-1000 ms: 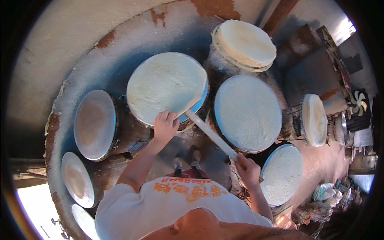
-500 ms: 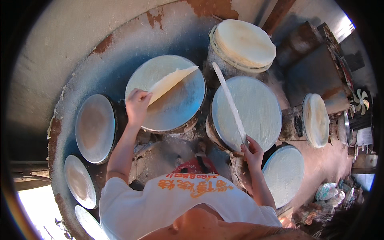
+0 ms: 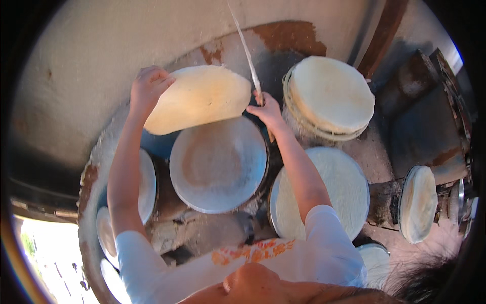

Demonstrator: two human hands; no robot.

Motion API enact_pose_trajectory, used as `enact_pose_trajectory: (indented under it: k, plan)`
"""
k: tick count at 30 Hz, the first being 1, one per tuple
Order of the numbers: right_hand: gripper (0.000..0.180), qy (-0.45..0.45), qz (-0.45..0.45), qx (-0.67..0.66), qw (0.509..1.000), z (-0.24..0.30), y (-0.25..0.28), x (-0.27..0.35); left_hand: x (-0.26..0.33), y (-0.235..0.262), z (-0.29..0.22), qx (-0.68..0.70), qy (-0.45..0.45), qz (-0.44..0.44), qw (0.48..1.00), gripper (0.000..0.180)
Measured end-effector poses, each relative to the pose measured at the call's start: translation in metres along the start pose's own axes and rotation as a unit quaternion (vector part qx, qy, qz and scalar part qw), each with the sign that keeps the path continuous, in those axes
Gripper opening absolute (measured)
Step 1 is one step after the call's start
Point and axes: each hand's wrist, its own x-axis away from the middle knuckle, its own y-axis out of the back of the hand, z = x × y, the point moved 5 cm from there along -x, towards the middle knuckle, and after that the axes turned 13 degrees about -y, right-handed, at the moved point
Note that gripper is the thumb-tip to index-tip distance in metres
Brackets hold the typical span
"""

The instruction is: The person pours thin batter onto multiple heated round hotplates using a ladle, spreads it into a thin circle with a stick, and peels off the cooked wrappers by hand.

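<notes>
A large thin round pancake [image 3: 202,96] hangs lifted above the far side of a round griddle [image 3: 220,162], whose browned top lies bare. My left hand [image 3: 149,88] is closed on the pancake's left edge, with the fingertips partly hidden. Wrapped round the handle of a long, thin, batter-coated spatula [image 3: 245,48], my right hand [image 3: 267,111] is at the pancake's right edge. I cannot tell whether its fingertips also pinch the pancake. The spatula's blade points up and away, toward the wall.
A tall stack of pancakes [image 3: 331,93] rests on a woven round tray [image 3: 324,133] at the far right. Beneath my right arm, another griddle carries a pale pancake [image 3: 329,187]. More griddles curve along the left [image 3: 147,187]. A second stack [image 3: 419,205] stands at right.
The pancake, half peeled before, has come fully off the griddle and moved away from me. Both hands moved forward; my right hand swung left with the spatula to the pancake's edge.
</notes>
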Motion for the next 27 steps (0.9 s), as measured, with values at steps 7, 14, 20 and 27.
enact_pose_trajectory:
  k: [7,14,20,27]
  plan:
    - [0.038,-0.082,-0.065,-0.043,0.994,0.021,0.055,0.019,-0.119,-0.033,-0.035,0.051,-0.147,0.041,0.987,0.019]
    - [0.027,-0.108,-0.297,-0.191,0.929,0.037,0.175,0.071,-0.27,-0.147,-0.169,-0.066,-0.311,-0.073,0.945,0.03]
    - [0.029,-0.144,-0.461,-0.163,0.861,-0.046,0.331,0.06,-0.233,-0.199,-0.317,-0.044,-0.41,-0.178,0.893,0.024]
    - [0.032,-0.152,-0.541,0.085,0.823,-0.084,0.37,0.018,-0.068,-0.155,-0.208,-0.061,-0.363,0.049,0.928,0.023]
